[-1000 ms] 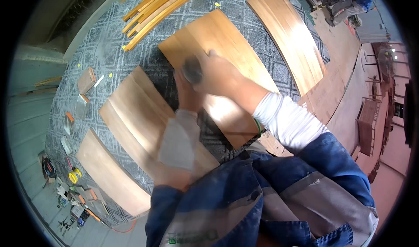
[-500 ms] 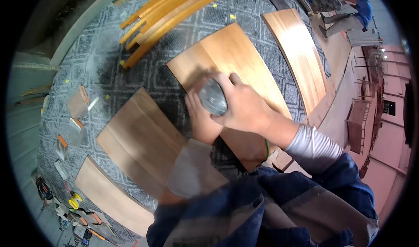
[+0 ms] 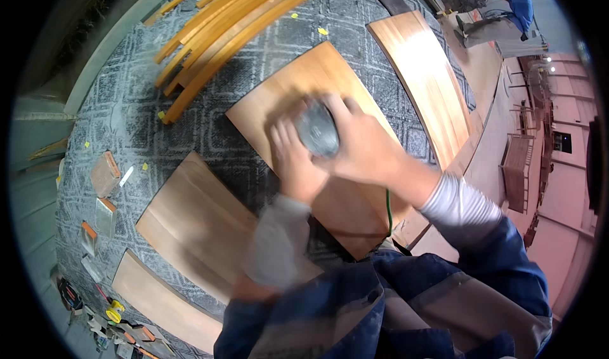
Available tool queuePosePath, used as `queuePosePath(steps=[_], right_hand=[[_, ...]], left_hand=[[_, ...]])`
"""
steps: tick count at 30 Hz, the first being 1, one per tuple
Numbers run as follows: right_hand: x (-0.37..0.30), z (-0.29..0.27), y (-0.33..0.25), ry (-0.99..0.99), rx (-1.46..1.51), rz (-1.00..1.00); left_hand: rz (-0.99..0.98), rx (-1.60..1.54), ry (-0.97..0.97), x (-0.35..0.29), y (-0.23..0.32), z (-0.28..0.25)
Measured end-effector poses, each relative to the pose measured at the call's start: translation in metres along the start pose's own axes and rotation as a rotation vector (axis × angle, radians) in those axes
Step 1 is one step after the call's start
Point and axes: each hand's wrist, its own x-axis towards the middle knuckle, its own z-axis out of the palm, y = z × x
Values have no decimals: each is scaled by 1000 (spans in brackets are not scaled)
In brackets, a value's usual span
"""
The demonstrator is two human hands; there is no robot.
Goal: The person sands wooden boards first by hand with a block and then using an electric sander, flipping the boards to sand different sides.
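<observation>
Gripping a grey, dome-topped handheld tool [image 3: 317, 130] with both hands: left hand [image 3: 295, 165] curled round its left side, fingers spread and blurred; right hand [image 3: 361, 146] wrapped round its right side. Tool sits over the upper-middle part of a broad, honey-brown wooden board [image 3: 304, 76]; contact underneath hidden by the hands. Thin green cord [image 3: 389, 213] hangs by the board's right edge, below the right forearm; cannot tell where it connects.

Board lies on a dark grey, line-patterned carpet [image 3: 212, 130]. To its right, apart, a glossy light-brown wooden board [image 3: 425, 83]. To its left, a duller tan wooden board [image 3: 196, 219], partly behind the left sleeve; beyond that, a narrower pale wooden board [image 3: 165, 305]. Upper left: bundle of long orange-yellow wooden strips [image 3: 235, 32]. Far left: flat orange-edged block [image 3: 104, 176]. Upper right, well apart: another person in a blue top [image 3: 520, 10].
</observation>
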Motion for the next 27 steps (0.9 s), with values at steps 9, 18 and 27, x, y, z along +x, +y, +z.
queuePosePath(steps=[9, 18, 27], right_hand=[[24, -10, 17, -2, -12, -74], [98, -56, 34, 76, -39, -67], [6, -55, 76, 28, -19, 84]], left_hand=[[66, 182, -25, 12, -27, 16], [25, -2, -66, 125, -12, 35], [98, 1, -159, 43, 26, 80]])
